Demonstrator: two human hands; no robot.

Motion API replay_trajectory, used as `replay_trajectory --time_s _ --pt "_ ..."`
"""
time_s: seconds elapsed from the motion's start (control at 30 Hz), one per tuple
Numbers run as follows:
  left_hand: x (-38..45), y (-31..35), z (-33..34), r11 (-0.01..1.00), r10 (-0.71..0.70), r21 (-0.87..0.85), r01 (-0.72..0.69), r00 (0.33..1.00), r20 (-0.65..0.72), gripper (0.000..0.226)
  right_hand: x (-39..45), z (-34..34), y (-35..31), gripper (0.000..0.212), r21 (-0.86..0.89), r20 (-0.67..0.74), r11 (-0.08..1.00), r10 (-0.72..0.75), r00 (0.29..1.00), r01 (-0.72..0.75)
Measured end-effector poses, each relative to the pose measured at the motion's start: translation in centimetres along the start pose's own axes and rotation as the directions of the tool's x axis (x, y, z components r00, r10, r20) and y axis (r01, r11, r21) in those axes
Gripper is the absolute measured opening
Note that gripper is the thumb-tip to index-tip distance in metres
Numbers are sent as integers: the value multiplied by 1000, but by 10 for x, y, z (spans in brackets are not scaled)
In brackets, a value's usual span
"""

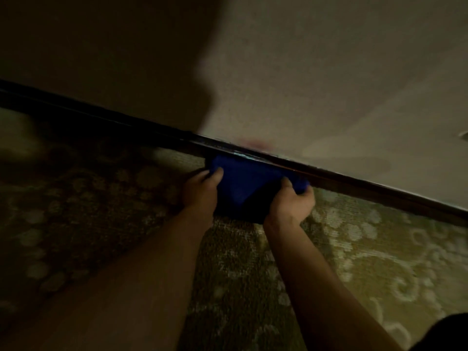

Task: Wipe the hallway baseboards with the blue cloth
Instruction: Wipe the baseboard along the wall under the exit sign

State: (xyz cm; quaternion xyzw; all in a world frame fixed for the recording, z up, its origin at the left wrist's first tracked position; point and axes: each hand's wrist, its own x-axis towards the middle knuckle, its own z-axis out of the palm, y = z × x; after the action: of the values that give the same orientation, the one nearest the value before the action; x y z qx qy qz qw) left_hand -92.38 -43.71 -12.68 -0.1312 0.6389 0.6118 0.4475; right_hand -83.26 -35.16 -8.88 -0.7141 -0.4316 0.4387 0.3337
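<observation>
Head camera, looking down in dim light: a folded deep-blue cloth [249,181] is held up against the dark, glossy wooden baseboard [354,184] that runs diagonally from upper left to lower right where the beige wall [316,72] meets the floor. The cloth's upper edge touches the face of the baseboard just under its top lip; its lower part hangs in shadow between the two hands, above the patterned olive-and-cream carpet [367,249].

The left hand [201,190] grips the cloth's left end. Its thumb lies across the front of the fabric, tip pointing toward the baseboard, and its other fingers are curled behind the cloth, mostly hidden. The right hand [291,201] grips the cloth's right end, its thumb pressed on the front of the fabric and its fingers [307,196] curled round the bunched corner, which sits just beside the baseboard. Both hands are closed on the cloth, one at each end, with the blue fabric stretched between them. Whether the knuckles themselves touch the baseboard cannot be told in the blur.

Both bare forearms reach in from the bottom of the view. A broad dark shadow [114,59] covers the left part of the wall, and a faint reddish smudge [255,144] shows on the wall just above the cloth.
</observation>
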Motion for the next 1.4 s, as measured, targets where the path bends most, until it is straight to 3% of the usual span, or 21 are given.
replay_trajectory --time_s 0.1,0.17,0.27,0.33,0.43,0.5,0.57,0.67,0.73,0.8,0.9,0.97,1.13,1.23,1.3,1.4 --pt "4 1 -4 997 -71 -36 71 997 17 38 -14 8 -8 23 -185 -59 972 -161 985 147" --pt "9 1 -6 994 -69 -85 67 997 -18 39 -32 25 -4 24 -311 43 916 -252 967 253" --pt "19 -2 -6 992 -83 -102 77 995 -58 63 -48 39 6 20 -410 137 844 -317 939 345" --pt "17 0 -7 991 -84 -108 78 995 -50 46 -44 35 6 19 -349 152 863 -333 930 366" --pt "16 2 -8 986 -115 -121 114 993 -2 16 -23 11 -6 32 -261 10 936 -242 970 237" --pt "15 1 -8 985 -129 -118 126 992 -11 11 -14 2 -10 32 -264 -9 936 -245 970 234" --pt "15 1 -8 986 -115 -122 114 993 -3 21 -24 9 -11 25 -292 69 894 -335 940 340" --pt "16 -1 -7 989 -82 -123 81 997 -9 33 -47 30 -5 25 -356 249 746 -505 827 563" --pt "18 -1 -8 991 -81 -108 79 996 -22 22 -50 35 -8 26 -419 310 682 -513 800 599" --pt "19 -1 -9 990 -86 -117 83 996 -25 17 -39 26 -10 19 -414 324 719 -456 829 557" --pt "18 -2 -8 985 -97 -143 96 995 1 40 -17 3 -17 20 -343 91 887 -297 951 310" --pt "17 -1 -7 984 -110 -144 109 994 -2 52 -17 2 -20 19 -349 50 901 -255 966 256" --pt "13 4 -7 982 -113 -153 111 994 -8 31 -52 38 -19 20 -409 281 780 -385 879 473" --pt "15 5 -9 976 -136 -169 135 991 4 29 -50 39 -23 19 -419 362 765 -354 862 490" --pt "14 5 -8 979 -134 -155 131 991 -7 30 -35 27 -22 15 -385 324 840 -265 908 382" --pt "14 4 -6 983 -137 -133 129 989 -59 41 -26 15 -27 25 -281 106 952 -97 990 124"
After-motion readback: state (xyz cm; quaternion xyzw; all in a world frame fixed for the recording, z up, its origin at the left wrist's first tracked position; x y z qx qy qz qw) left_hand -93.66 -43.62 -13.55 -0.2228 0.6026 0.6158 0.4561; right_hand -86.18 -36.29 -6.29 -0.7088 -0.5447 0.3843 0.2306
